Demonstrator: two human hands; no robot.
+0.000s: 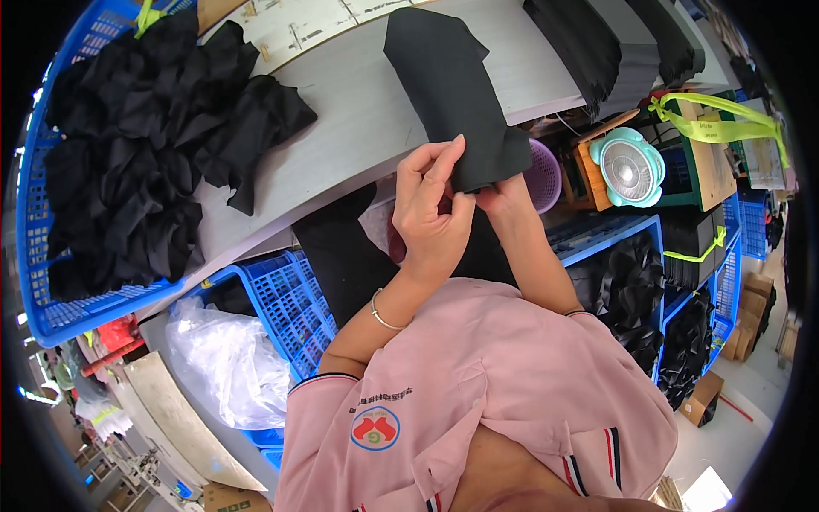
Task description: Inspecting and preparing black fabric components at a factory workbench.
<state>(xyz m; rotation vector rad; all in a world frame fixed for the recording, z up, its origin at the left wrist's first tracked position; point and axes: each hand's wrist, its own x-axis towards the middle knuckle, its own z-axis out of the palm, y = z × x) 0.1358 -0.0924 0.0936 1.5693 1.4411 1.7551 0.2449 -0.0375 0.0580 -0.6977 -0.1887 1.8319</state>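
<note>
A long piece of black fabric (452, 85) lies across the grey table's edge, its near end hanging toward me. My left hand (431, 209), a bangle on its wrist, is closed at the near left corner of this piece, thumb and fingers drawn together. From below and to the right, my right hand (503, 194) holds the same near end; most of its fingers are hidden under the cloth. A heap of crumpled black fabric pieces (128, 162) fills the blue basket (38, 256) at the left and spills onto the tabletop (341, 102).
Stacked black fabric pieces (589, 47) lie at the far right of the table. Below them stand a purple bin (543, 175) and a turquoise fan (630, 167). Blue crates (655, 273) with black pieces are at the right; a clear plastic bag (226, 363) lies by a blue crate at the left.
</note>
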